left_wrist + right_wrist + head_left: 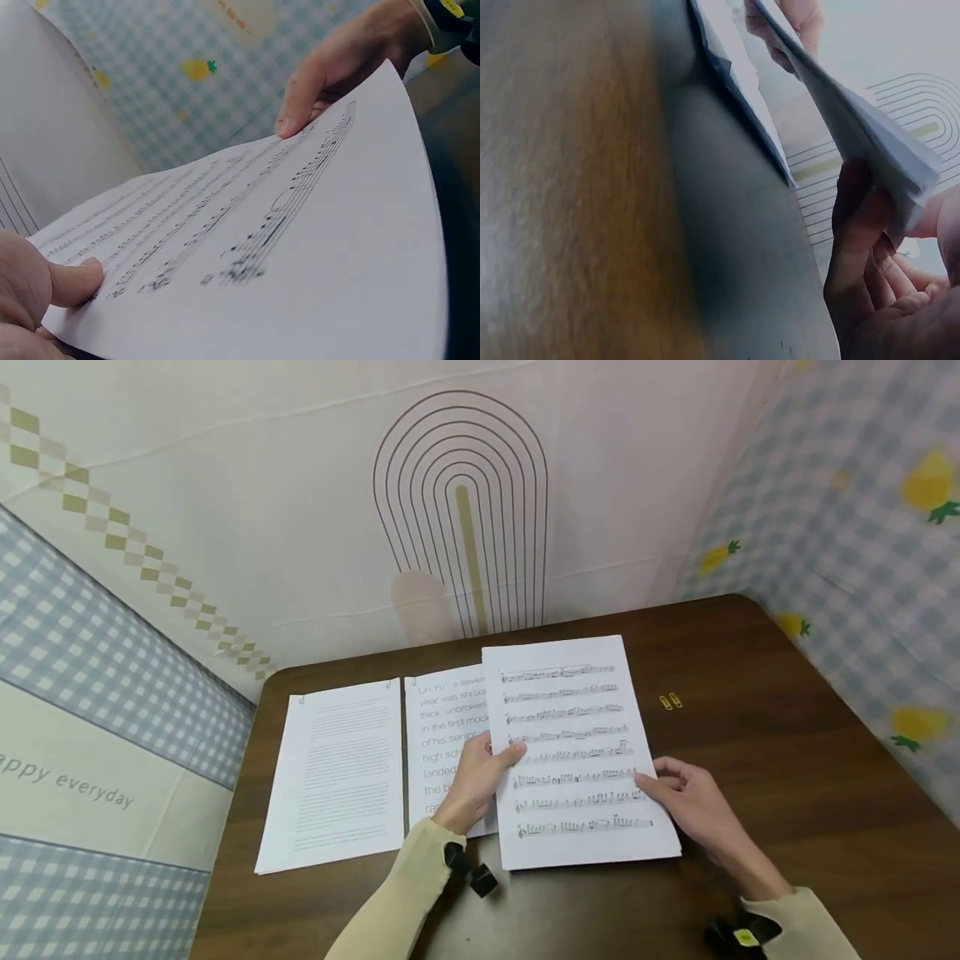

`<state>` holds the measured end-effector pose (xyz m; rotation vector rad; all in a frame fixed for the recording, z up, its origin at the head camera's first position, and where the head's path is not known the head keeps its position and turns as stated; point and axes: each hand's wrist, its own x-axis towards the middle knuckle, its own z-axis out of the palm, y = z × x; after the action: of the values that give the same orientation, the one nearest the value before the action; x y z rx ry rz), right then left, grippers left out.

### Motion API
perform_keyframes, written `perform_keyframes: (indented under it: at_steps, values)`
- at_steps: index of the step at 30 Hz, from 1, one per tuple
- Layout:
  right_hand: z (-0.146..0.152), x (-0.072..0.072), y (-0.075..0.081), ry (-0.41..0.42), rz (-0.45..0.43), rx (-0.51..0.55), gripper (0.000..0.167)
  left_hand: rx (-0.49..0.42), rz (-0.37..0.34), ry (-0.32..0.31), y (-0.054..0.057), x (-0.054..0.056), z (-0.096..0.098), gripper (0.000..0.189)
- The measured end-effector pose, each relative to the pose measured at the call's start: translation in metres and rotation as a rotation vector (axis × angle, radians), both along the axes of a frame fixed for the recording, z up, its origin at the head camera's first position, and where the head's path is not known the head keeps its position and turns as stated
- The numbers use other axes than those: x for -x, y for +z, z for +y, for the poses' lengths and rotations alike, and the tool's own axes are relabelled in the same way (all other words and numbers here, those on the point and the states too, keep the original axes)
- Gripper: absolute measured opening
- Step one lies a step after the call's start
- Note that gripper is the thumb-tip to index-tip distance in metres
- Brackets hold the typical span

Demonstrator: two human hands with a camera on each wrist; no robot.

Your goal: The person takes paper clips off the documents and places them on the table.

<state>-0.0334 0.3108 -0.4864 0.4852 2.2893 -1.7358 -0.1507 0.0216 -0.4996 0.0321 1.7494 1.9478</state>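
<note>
And there it was, a white paper sheaf printed with black music staves [573, 752], tilted up off the dark brown wood-grain table [757, 718] at the middle of the action! At its nine o'clock edge, the left hand [474, 781] gripped tight, thumb on the music, fingers tucked behind. Over at four o'clock, the right hand [693, 802] pinched the opposite edge, thumb above, fingers beneath. Both were firmly engaged!

Out at the sheaf's two o'clock lay two yellow looped paper clips [666, 702], flat and untouched. Toward nine o'clock, partly covered by the sheaf, sat a white stack in large grey print [444, 735], and farther along that way a white stack in small, faint print [348, 768].

Now the danger: no clip showed on the sheaf's top edge, so uneven thumb pressure could have let the pages slide and fan. The overlap looked risky too; a low left hand might have dragged the large-print stack askew. And squeezing inward too hard could have buckled the pages.
</note>
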Motion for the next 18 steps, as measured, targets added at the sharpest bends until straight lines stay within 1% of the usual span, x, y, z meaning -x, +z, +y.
perform_keyframes:
  at_steps: [2,4,6,8,11,14,18]
  values:
    - [0.002,-0.001,-0.001,0.028,0.004,-0.016,0.047,-0.003,0.0,0.002,0.0,0.004,0.004,0.028]
    - [0.003,0.0,-0.003,0.031,0.016,-0.041,0.044,-0.01,-0.002,-0.005,-0.001,0.006,0.007,0.028]
    - [0.004,0.002,-0.004,0.005,0.039,-0.076,0.042,-0.002,0.004,-0.022,-0.001,0.008,0.009,0.029]
    - [0.006,0.005,-0.005,-0.042,0.057,-0.111,0.04,0.014,0.008,-0.046,-0.002,0.009,0.009,0.03]
    - [0.012,0.011,-0.007,-0.096,0.077,-0.15,0.04,0.06,0.013,-0.072,-0.004,0.01,0.009,0.032]
    - [0.022,0.018,-0.009,-0.111,0.084,-0.159,0.041,0.097,0.005,-0.069,-0.005,0.011,0.005,0.033]
    - [0.039,0.026,-0.013,-0.123,0.091,-0.162,0.043,0.078,-0.017,-0.054,-0.002,0.013,-0.005,0.032]
